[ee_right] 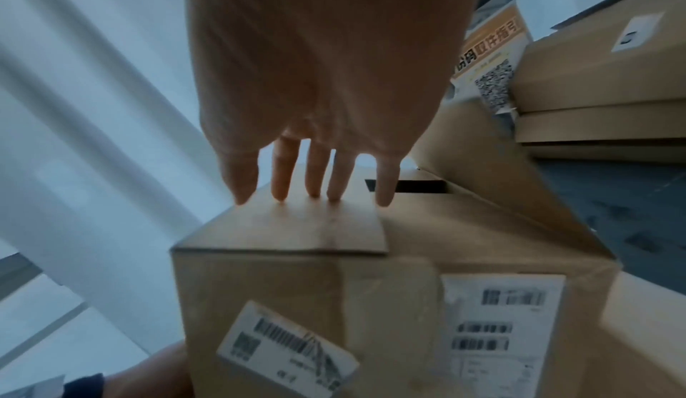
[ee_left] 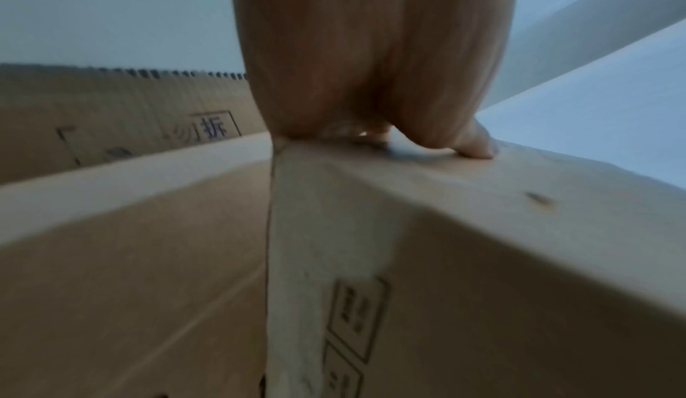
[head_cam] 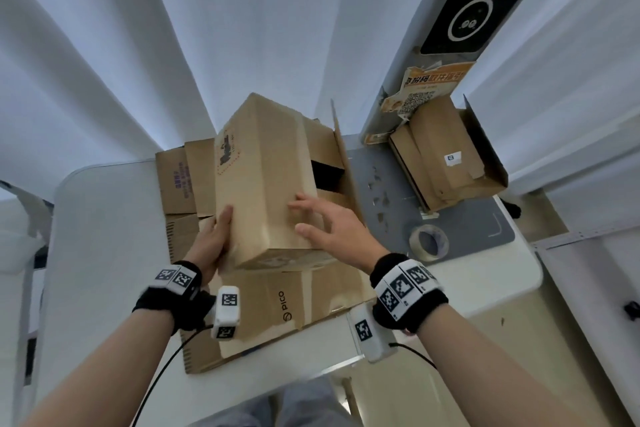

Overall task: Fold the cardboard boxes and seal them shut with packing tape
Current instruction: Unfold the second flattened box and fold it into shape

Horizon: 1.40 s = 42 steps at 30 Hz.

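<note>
- An assembled cardboard box (head_cam: 263, 184) is held up over the middle of the tabletop (head_cam: 104, 218), above a layer of flattened cardboard (head_cam: 277, 308) that lies along the near edge; one flap (head_cam: 343, 149) stands up on its right side and a dark gap is seen beside it.
- The left hand (head_cam: 214, 239) is pressed against the box's left side, thumb laid along the top edge; the fingers are hidden behind the box, so how far they curl cannot be told.
- The right hand (head_cam: 332, 222) is spread flat on the folded top flap, fingers (ee_right: 315, 175) straight and slightly parted, fingertips touching the cardboard; nothing is gripped by it.
- Two printed labels (ee_right: 501, 316) are seen on the box's near face in the right wrist view.
- A roll of packing tape (head_cam: 428, 242) lies flat on a grey mat (head_cam: 485, 218) towards the right edge of the tabletop, well apart from both hands.
- A second box (head_cam: 450, 156) with open flaps sits at the far right corner.
</note>
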Tool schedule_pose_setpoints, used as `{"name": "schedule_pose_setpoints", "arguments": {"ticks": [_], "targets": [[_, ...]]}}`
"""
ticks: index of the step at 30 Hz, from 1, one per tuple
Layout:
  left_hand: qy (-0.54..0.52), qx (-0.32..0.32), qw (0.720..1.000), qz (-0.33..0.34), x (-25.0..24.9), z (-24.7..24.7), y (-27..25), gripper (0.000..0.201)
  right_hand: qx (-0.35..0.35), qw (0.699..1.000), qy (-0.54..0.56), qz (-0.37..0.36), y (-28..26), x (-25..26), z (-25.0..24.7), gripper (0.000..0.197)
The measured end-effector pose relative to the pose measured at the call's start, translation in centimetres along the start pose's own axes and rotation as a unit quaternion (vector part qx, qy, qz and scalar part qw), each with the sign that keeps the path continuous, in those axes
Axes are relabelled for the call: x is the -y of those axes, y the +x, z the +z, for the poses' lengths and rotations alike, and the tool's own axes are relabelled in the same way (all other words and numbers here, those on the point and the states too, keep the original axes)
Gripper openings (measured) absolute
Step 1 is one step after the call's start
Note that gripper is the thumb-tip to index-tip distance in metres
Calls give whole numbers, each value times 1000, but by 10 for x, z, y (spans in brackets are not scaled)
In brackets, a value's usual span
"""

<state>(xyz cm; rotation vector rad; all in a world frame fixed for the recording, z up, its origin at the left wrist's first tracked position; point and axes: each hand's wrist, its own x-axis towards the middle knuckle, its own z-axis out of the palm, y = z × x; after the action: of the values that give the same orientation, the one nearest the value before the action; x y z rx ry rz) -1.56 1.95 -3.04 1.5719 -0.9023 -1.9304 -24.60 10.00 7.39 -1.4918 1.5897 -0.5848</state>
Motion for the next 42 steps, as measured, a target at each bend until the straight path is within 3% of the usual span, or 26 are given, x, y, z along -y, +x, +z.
{"name": "schedule_pose_setpoints", "arguments": {"ticks": [2,4,6,9,12,17,19,22,27,34,42], "targets": [[40,-46,998,-12,2,-18,3,91,-113,989,-90,9,9,-2,2,34],[63,-50,996,-28,2,-28,1,108,-239,955,-174,21,16,-3,-1,35],[67,-20,997,-38,0,-30,-4,115,-280,934,-215,52,20,-4,-6,49],[54,46,996,-60,6,-30,-8,121,-282,915,-262,118,25,-6,-11,74],[44,67,994,-73,13,-25,-9,118,-298,909,-255,143,28,-2,-22,82],[48,58,994,-77,18,-11,-13,109,-134,936,-251,209,30,4,-49,57],[73,54,993,-78,13,-4,-13,112,-114,943,-245,195,28,5,-50,51],[102,57,990,-74,3,8,-13,115,-152,947,-227,172,21,1,-58,49],[103,102,988,-57,-16,51,-13,100,-203,934,-216,201,6,-8,-101,54],[117,168,976,-68,-43,148,-6,123,-256,893,-259,262,-17,-41,-153,52],[167,195,963,-81,-47,198,2,146,-290,874,-264,286,-20,-75,-163,46]]}}
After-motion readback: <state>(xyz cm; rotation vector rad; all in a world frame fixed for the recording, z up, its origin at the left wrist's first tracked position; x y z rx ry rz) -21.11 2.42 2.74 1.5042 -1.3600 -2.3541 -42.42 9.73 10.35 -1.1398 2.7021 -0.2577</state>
